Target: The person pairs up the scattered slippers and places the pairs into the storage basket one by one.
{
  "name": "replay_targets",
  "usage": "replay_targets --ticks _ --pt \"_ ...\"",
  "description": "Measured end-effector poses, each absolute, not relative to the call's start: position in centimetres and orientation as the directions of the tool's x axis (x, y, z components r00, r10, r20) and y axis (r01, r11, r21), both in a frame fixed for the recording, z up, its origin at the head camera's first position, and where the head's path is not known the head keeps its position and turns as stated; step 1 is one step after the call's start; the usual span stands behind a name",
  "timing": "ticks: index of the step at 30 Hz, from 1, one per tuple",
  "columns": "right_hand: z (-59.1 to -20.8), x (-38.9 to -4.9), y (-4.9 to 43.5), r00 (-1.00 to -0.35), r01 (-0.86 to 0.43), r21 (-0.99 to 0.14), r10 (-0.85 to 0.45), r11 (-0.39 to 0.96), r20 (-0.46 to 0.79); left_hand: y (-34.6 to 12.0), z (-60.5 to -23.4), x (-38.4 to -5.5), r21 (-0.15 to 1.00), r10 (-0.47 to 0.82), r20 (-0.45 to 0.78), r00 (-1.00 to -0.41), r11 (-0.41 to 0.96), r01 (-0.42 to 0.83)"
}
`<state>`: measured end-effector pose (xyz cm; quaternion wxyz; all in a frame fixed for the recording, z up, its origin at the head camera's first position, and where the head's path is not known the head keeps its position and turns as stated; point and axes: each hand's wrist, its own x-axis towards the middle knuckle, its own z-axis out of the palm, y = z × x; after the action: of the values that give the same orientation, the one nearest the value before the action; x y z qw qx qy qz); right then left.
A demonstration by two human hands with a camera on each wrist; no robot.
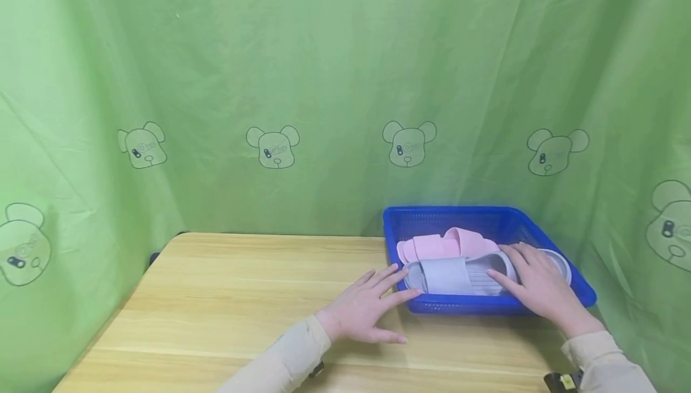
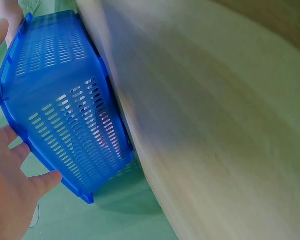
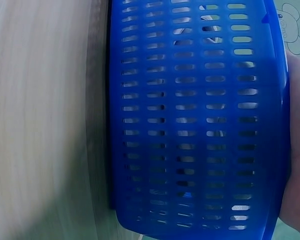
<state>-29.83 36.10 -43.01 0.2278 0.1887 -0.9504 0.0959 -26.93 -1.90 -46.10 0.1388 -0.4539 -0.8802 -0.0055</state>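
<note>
Grey slippers (image 1: 447,276) lie lengthwise in the near side of a blue plastic basket (image 1: 580,291), with pink slippers (image 1: 429,247) behind them. My right hand (image 1: 540,279) is over the right part of the grey slippers, its fingers extended and thumb apart, hiding some of the grey surface. At the basket's left front corner, my left hand (image 1: 364,309) has its fingers spread, the fingertips right at the rim and the grey toe end. In the left wrist view, those fingers (image 2: 45,182) overlap the basket's rim. The right wrist view shows the basket's slotted wall (image 3: 197,110).
The basket stands at the right of a light wooden table (image 1: 227,297). Green curtains (image 1: 335,69) with bear-head prints hang behind and at both sides, close to the basket's back and right.
</note>
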Motion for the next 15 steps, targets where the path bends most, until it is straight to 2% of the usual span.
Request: replay_targets --ticks 15 --pt "-42.89 -29.68 36.10 -0.811 -0.393 -0.079 -0.305 0.916 0.499 -1.84 -46.42 -27.08 -0.113 0.795 0.253 -0.552 0.591 0.799"
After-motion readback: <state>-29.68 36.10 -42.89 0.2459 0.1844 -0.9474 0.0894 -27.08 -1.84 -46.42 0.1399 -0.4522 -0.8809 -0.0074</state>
